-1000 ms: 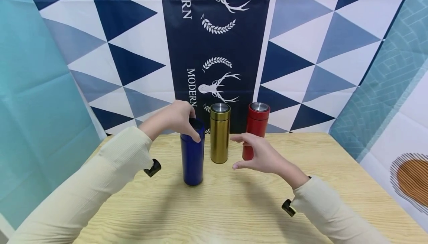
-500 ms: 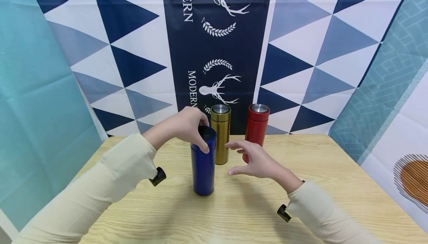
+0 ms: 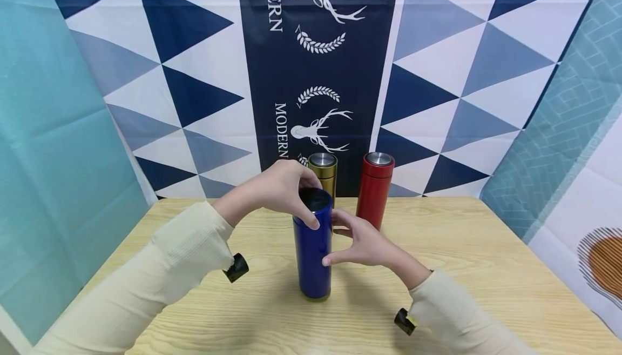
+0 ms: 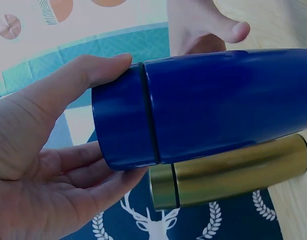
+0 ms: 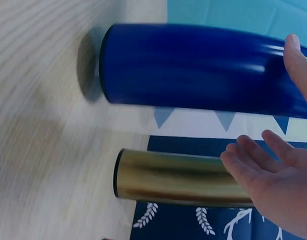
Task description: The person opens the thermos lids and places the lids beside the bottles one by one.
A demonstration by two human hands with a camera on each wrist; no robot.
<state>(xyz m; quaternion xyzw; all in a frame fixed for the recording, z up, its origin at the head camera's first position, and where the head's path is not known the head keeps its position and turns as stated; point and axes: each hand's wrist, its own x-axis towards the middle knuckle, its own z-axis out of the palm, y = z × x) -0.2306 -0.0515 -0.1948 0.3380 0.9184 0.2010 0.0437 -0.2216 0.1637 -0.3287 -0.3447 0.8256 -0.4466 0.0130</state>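
Note:
My left hand (image 3: 282, 188) grips a blue thermos flask (image 3: 313, 258) by its lid from above, thumb on the near side and fingers behind. The flask stands upright; in the right wrist view a shadow lies beside its base, a small gap from it. Right beside its body is my right hand (image 3: 366, 244), fingers apart and thumb stretched out. That thumb (image 5: 293, 60) overlaps the blue flask in the right wrist view; whether it touches, I cannot tell. A gold thermos flask (image 3: 328, 179) stands behind, partly hidden by the blue one. Farther right is a red thermos flask (image 3: 374, 195).
All this is on or over a light wooden table (image 3: 233, 301). Behind its far edge hangs a patterned cloth (image 3: 194, 90) with triangles and deer heads. A teal curtain (image 3: 63, 182) closes off the left side. Small black pieces hang at both cuffs.
My left hand has carried the blue flask to the right and nearer, now in front of the gold one. The right hand has moved slightly left and lower, up to the blue flask.

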